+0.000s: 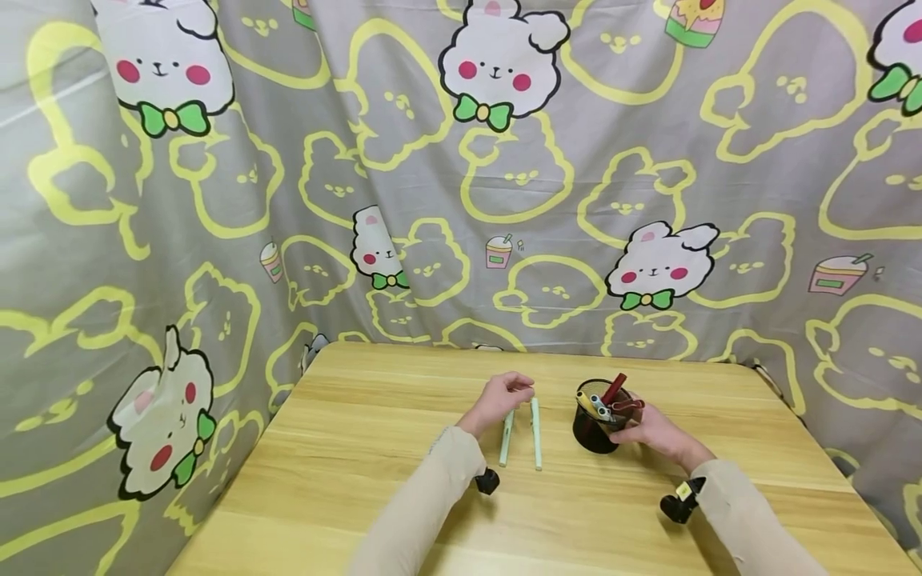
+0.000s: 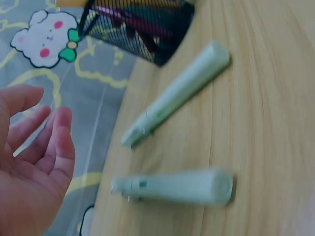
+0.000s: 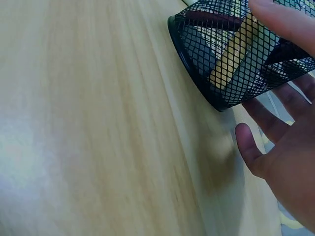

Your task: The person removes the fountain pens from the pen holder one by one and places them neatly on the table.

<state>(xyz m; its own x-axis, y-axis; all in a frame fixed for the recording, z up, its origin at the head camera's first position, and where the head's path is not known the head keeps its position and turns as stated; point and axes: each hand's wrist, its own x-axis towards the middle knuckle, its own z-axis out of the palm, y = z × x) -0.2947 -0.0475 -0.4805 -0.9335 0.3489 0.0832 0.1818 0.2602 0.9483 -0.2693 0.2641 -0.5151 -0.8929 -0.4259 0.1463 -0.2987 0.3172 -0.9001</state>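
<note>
A black mesh pen holder (image 1: 594, 436) stands on the table with several pens and markers in it, among them a dark red one (image 1: 615, 389) and a yellow one (image 1: 587, 402). My right hand (image 1: 657, 432) grips it from the right, the thumb on the near side of the mesh (image 3: 221, 54) and other fingers around the far side. Left of the holder lie two pale green pens, one on the left (image 1: 507, 444) and one on the right (image 1: 536, 440). Just above their far ends hovers my left hand (image 1: 502, 398), fingers loosely bent, holding nothing in the left wrist view.
The wooden table (image 1: 302, 480) reaches back to a grey curtain (image 1: 432, 184) printed with white and yellow cartoon animals. The curtain also hangs along the left side. Black wrist cameras (image 1: 487, 481) sit on both sleeves.
</note>
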